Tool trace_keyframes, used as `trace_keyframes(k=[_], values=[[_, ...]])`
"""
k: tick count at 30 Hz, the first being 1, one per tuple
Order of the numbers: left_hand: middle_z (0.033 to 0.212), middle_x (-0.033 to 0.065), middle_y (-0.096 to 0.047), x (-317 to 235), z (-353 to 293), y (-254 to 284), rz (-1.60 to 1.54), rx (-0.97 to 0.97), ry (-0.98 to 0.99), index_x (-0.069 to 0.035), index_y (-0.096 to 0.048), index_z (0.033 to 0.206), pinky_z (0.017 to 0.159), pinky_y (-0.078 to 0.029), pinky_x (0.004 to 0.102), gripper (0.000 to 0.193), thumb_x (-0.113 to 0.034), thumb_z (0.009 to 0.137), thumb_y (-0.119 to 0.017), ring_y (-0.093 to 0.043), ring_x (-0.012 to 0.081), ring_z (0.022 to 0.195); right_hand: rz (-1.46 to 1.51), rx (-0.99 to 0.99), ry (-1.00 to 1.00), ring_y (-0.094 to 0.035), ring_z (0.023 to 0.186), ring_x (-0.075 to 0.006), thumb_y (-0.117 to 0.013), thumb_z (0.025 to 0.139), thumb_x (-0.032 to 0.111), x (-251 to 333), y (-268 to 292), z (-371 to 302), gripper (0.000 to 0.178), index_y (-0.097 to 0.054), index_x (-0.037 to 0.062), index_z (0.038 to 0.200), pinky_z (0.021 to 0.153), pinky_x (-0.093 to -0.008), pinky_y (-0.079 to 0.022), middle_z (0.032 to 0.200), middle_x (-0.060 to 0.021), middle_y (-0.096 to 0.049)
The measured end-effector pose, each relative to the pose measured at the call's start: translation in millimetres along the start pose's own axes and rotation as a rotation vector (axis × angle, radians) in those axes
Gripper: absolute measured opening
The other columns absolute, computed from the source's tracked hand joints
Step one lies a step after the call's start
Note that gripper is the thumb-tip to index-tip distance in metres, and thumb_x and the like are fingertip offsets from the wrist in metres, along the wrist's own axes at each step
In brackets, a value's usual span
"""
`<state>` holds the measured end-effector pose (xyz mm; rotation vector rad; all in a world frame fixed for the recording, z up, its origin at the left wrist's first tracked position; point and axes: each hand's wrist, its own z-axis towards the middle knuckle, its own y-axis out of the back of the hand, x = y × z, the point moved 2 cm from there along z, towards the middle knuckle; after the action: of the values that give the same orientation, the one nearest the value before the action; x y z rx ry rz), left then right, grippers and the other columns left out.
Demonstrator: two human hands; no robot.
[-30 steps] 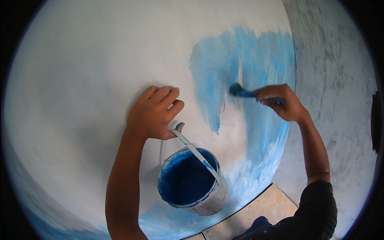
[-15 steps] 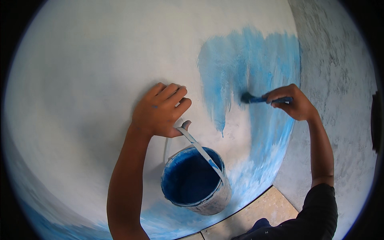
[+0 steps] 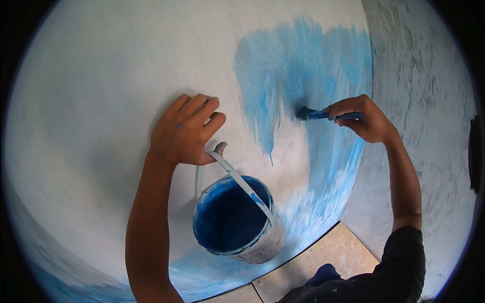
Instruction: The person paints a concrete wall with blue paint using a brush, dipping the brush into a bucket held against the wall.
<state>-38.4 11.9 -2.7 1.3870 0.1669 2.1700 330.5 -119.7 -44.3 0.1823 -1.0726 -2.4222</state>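
Observation:
My right hand [image 3: 361, 118] is closed around the blue-stained handle of a paintbrush [image 3: 316, 114]. Its dark bristles press on the wall at the lower part of a wet light-blue patch [image 3: 288, 65]. Below my left hand [image 3: 184, 134] hangs a white paint bucket [image 3: 262, 247], tilted, its inside coated dark blue. The bucket's pale, paint-smeared handle [image 3: 237, 177] is hooked over my left thumb, while the other fingers rest bent against the bare white wall. How much paint lies inside is hard to tell in the dark interior.
The white wall [image 3: 101, 101] meets a mottled grey wall [image 3: 404, 65] at a corner on the right. A paint drip [image 3: 272, 157] runs down left of the brush. Paint-spotted floor tiles [image 3: 323, 252] show at the bottom, beside a dark-blue rounded shape [image 3: 323, 272].
The whole view has shifted, so wall, bucket and both hands appear a little higher and farther left. The brush stays on the same part of the blue patch, and both grips look unchanged.

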Motion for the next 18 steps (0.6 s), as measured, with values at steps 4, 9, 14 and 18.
trace_keyframes(k=[4,9,14,18], values=[[0.113,0.012,-0.072,-1.3,1.8,1.4,0.024,-0.017,-0.003,-0.01,-0.073,0.091,0.092,-0.053,0.0438,0.045,-0.044,0.065,-0.086,-0.063,0.028,0.108,0.033,-0.181,-0.11,-0.075,0.1,-0.0264,-0.066,0.097,0.003,-12.9,32.2,20.3,0.023,-0.075,0.0067,0.117,0.089,-0.0396,-0.063,0.118,-0.0126,-0.075],[0.115,0.0133,-0.071,-2.4,1.9,-9.7,0.035,-0.035,-0.019,-0.009,-0.073,0.092,0.092,-0.053,0.0444,0.044,-0.042,0.066,-0.085,-0.063,0.0293,0.111,0.02,-0.506,0.103,-0.075,0.099,-0.0276,-0.066,0.1,0.013,-40.4,21.6,23.3,0.023,-0.073,0.0095,0.122,0.088,-0.0389,-0.063,0.116,-0.0119,-0.075],[0.115,0.0126,-0.071,2.9,-3.4,-2.2,0.027,-0.004,-0.007,-0.01,-0.074,0.092,0.093,-0.054,0.044,0.045,-0.042,0.064,-0.086,-0.063,0.0285,0.109,0.038,0.055,0.064,-0.074,0.105,-0.0299,-0.074,0.087,-0.002,7.5,-59.3,-52.4,0.02,-0.075,0.0019,0.107,0.091,-0.0413,-0.062,0.116,-0.0157,-0.075],[0.114,0.0125,-0.071,1.2,0.2,-1.9,0.032,-0.045,-0.007,-0.011,-0.074,0.092,0.091,-0.054,0.0434,0.045,-0.043,0.063,-0.086,-0.063,0.028,0.109,0.07,0.098,-0.005,-0.074,0.105,-0.0301,-0.074,0.087,-0.003,1.5,-47.9,-44.4,0.018,-0.075,0.0006,0.104,0.091,-0.042,-0.061,0.114,-0.0165,-0.075]])
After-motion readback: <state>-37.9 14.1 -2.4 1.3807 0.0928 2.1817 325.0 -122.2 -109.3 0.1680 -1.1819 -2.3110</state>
